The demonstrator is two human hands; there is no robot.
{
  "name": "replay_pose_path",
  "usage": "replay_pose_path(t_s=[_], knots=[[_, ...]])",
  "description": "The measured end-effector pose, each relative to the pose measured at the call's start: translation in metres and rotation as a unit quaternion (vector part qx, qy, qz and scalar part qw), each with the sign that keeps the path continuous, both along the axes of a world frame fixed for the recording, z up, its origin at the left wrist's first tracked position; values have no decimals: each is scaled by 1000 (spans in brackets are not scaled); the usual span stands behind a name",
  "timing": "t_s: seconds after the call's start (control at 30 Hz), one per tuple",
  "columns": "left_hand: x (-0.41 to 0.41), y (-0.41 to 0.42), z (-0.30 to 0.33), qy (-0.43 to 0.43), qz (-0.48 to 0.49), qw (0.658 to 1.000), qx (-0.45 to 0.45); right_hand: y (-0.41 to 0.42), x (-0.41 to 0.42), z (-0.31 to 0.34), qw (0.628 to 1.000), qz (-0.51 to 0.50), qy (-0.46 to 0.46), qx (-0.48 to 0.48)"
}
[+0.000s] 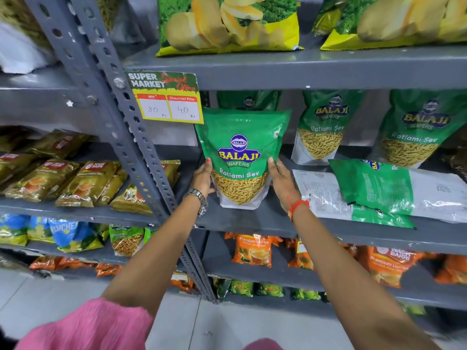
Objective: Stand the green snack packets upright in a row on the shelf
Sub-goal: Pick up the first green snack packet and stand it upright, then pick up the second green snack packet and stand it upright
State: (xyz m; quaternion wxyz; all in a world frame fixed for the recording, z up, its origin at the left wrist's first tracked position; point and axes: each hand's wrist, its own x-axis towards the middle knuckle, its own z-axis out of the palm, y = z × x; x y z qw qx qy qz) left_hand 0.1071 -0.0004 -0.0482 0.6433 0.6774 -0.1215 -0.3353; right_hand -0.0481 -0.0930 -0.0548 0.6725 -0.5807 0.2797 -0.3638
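Grey metal shelf (265, 218) in a shop carries green snack packets. Both hands hold one packet (241, 157) upright at the left end of the shelf: the left hand (202, 178) presses its left edge and the right hand (283, 183) its right edge, fingers closed on the sides. Two packets (321, 127) stand upright further right, and two other packets (394, 188) lie flat near the right hand.

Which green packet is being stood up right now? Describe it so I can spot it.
Find the yellow price tag on the grey upright. Just right of it, on the shelf below, stands a green packet gripped by both hands. Unlike its neighbours, it sits nearest the front edge.
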Motion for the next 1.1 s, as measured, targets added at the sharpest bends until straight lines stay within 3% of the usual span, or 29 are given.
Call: replay_pose_path(t_s=[0.3, 0.43, 0.57, 0.7, 0.83, 0.97, 1.1], knots=[[-20, 21, -3, 1, 30, 1000, 6, 33, -21, -4, 1000, -15, 7, -11], [-44, 24, -1, -79, 130, 988, -2, 38, -37, -7, 997, -74, 10, -21], [-96, 38, -7, -231, 244, 942, -19, 40, -71, -27, 975, -218, -44, 21], [-152, 29, -26, -321, 117, 937, -75, 35, -115, -32, 937, -337, -72, 50], [-192, -2, -29, -443, -67, 892, -56, 19, -154, -41, 918, -375, -28, 129], [-202, -52, -18, -528, -158, 835, 5, 1, -184, -51, 930, -275, 129, 207], [-192, -108, -4, -538, -238, 796, 142, -6, -186, -48, 933, -196, 93, 287]])
